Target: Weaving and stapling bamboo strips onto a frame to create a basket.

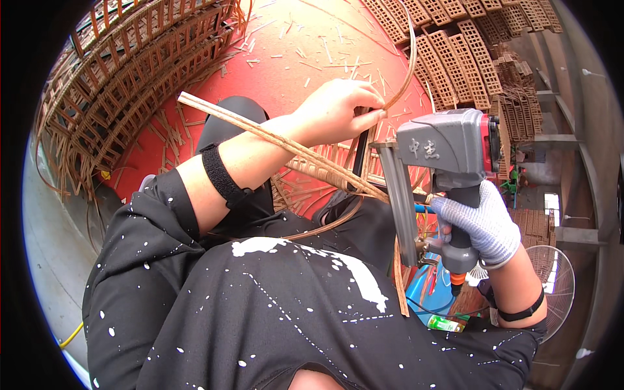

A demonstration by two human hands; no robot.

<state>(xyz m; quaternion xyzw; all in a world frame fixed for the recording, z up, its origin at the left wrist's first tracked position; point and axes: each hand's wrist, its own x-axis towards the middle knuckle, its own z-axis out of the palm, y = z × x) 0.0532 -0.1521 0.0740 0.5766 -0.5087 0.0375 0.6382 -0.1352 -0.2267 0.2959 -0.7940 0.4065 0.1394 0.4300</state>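
Note:
My bare left hand [335, 112] is closed in a pinch, thumb against fingers, on a thin brown rattan strip [411, 65] that curves up and away. In a white knit glove, my right hand [489, 221] is wrapped round the grip of a grey air nail gun [445, 142] with a red-and-black end. Its long magazine [398, 201] points down toward my lap, and its nose is close to my left fingers. A pale bundle of strips [260, 132] crosses over my left forearm and runs to behind the magazine. The work under the gun's nose is partly hidden.
Stacked woven rattan frames [130, 91] stand at the left; more lattice pieces [458, 58] are piled at the far right. Offcuts [302, 52] litter the red floor [273, 32]. Beside my right side are a blue surface [422, 302], a green-labelled pack [445, 324] and a wire-guarded fan [560, 286].

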